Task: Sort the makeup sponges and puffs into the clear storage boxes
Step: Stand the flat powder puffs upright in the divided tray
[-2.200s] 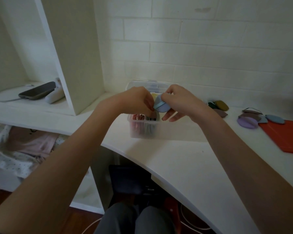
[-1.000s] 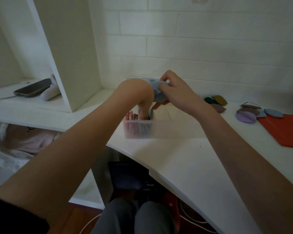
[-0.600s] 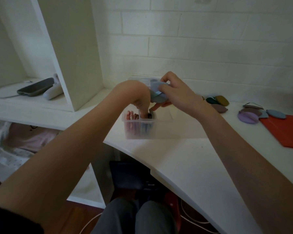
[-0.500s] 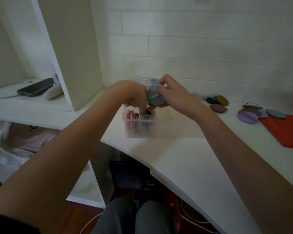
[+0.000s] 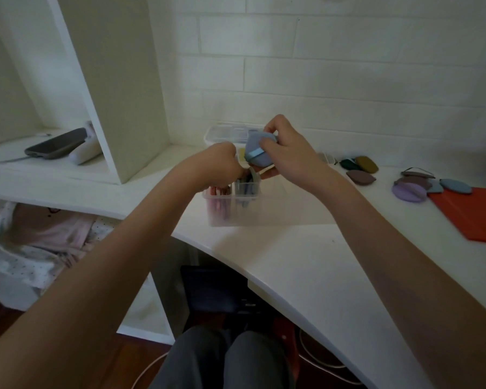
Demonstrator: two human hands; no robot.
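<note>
My right hand (image 5: 289, 153) grips a blue-grey makeup puff (image 5: 257, 153) with a light blue ribbon, held above the clear storage box (image 5: 264, 211) on the white desk. My left hand (image 5: 216, 167) reaches down into the box's left end, its fingertips hidden among upright puffs. Pink puffs (image 5: 218, 206) stand in the leftmost compartment and bluish ones (image 5: 246, 192) in the one beside it. Whether the left fingers hold anything is hidden. Loose puffs lie to the right: dark green, mustard and brown ones (image 5: 359, 168), and a purple one (image 5: 408, 192) with grey-blue ones (image 5: 455, 186).
A second lidded clear box (image 5: 225, 133) stands behind, against the brick wall. A red folder (image 5: 472, 217) lies at the right. A white cupboard panel (image 5: 118, 80) rises on the left, with a phone (image 5: 56, 143) on the shelf beyond. The desk's curved front edge (image 5: 236, 262) runs below.
My right hand has kept the blue-grey puff over the box and turned it slightly. My left hand has stayed dipped into the box's left end among the puffs.
</note>
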